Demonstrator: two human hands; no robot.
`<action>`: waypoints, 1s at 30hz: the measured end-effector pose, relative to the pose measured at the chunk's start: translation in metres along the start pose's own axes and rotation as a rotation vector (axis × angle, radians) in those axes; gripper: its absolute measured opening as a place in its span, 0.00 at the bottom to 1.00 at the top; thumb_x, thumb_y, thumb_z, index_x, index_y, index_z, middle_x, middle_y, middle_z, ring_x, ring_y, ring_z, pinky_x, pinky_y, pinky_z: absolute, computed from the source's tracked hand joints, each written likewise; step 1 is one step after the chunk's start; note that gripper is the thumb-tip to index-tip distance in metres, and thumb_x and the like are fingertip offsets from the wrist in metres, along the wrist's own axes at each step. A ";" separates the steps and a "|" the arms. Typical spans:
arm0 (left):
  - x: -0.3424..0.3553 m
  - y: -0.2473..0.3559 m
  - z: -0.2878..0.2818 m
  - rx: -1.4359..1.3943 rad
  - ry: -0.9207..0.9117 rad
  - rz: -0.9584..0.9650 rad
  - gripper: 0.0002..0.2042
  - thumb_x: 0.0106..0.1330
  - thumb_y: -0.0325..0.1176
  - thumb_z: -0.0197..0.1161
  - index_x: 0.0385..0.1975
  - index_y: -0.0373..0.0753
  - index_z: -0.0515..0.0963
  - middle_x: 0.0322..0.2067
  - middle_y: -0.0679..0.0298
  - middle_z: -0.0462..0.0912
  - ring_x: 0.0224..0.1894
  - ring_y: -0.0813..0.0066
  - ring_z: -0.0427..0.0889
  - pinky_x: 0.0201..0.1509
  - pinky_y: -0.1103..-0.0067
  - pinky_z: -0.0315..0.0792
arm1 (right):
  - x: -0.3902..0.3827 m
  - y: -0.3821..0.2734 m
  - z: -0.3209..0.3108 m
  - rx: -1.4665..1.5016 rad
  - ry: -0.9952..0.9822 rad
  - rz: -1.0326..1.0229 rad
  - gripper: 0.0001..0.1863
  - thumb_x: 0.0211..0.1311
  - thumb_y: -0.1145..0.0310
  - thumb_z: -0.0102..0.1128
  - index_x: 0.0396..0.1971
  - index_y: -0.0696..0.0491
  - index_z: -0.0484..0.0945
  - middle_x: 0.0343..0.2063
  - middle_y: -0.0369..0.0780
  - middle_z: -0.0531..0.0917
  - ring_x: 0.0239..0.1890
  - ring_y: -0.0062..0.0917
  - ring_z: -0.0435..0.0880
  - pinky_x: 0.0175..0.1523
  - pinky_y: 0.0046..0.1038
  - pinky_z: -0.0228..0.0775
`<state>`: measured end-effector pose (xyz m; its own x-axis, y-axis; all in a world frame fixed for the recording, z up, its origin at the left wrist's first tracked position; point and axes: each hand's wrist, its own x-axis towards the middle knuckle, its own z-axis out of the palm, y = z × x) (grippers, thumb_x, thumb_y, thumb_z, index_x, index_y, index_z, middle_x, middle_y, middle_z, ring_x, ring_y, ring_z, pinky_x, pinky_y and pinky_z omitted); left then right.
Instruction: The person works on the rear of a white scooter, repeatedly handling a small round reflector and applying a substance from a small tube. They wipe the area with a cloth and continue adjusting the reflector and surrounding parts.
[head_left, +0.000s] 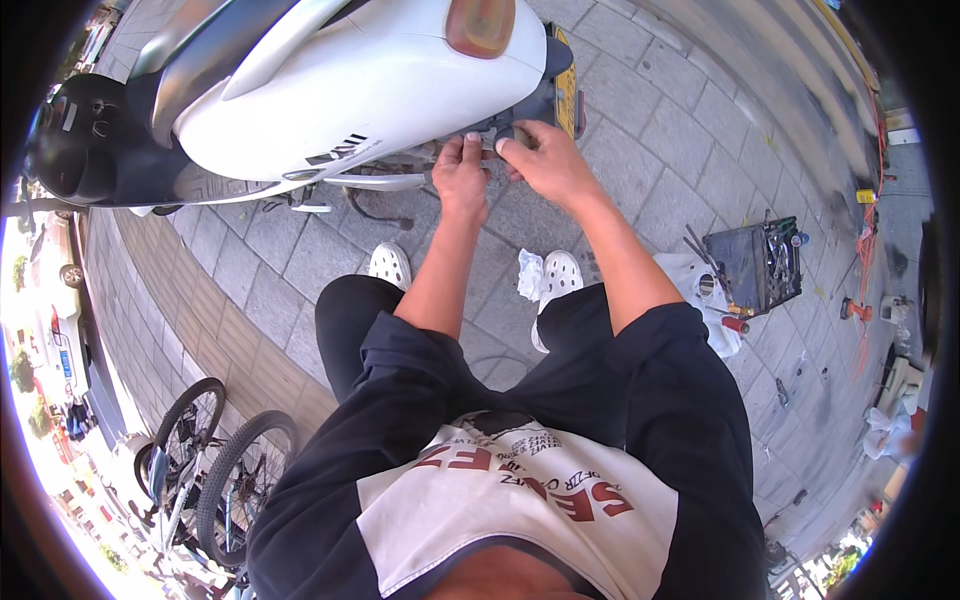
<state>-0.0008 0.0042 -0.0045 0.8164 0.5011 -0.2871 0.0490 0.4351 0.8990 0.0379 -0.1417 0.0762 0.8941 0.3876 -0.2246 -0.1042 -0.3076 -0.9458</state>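
Note:
Both of my hands are up against the lower rear of a white scooter, below its side panel and beside the yellow number plate. My left hand is closed, thumb and fingers pinched together at the dark parts under the tail. Just right of it, my right hand has its fingers curled round a small dark part there. The fingers almost meet, and what lies between them is too small and too covered to name. The red-amber tail light sits above.
To my right, a dark tool case with several tools lies beside a white plastic sheet. Crumpled white tissue lies by my right shoe. An orange power tool rests farther right. Bicycles stand at the lower left.

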 end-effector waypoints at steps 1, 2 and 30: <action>0.000 0.000 0.000 0.005 0.000 0.001 0.09 0.82 0.38 0.65 0.42 0.39 0.82 0.35 0.69 0.85 0.33 0.83 0.79 0.30 0.81 0.71 | -0.001 -0.005 -0.002 0.033 -0.007 0.007 0.35 0.69 0.58 0.68 0.64 0.72 0.76 0.37 0.42 0.88 0.34 0.24 0.88 0.40 0.27 0.84; 0.001 -0.001 -0.001 0.011 -0.001 0.003 0.09 0.82 0.38 0.65 0.42 0.39 0.82 0.35 0.69 0.85 0.33 0.83 0.80 0.30 0.81 0.71 | 0.002 0.000 0.001 -0.019 0.008 -0.014 0.35 0.67 0.56 0.68 0.63 0.70 0.78 0.39 0.47 0.89 0.39 0.30 0.89 0.45 0.30 0.83; 0.000 0.001 0.006 -0.150 0.028 -0.017 0.06 0.75 0.29 0.71 0.41 0.35 0.82 0.35 0.67 0.89 0.33 0.82 0.83 0.34 0.81 0.73 | -0.005 -0.008 0.002 -0.033 -0.028 -0.002 0.31 0.68 0.60 0.68 0.60 0.71 0.79 0.34 0.42 0.87 0.33 0.24 0.88 0.40 0.27 0.82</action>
<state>0.0030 0.0000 -0.0019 0.7994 0.5128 -0.3130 -0.0258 0.5498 0.8349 0.0337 -0.1393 0.0847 0.8816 0.4122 -0.2299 -0.0880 -0.3350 -0.9381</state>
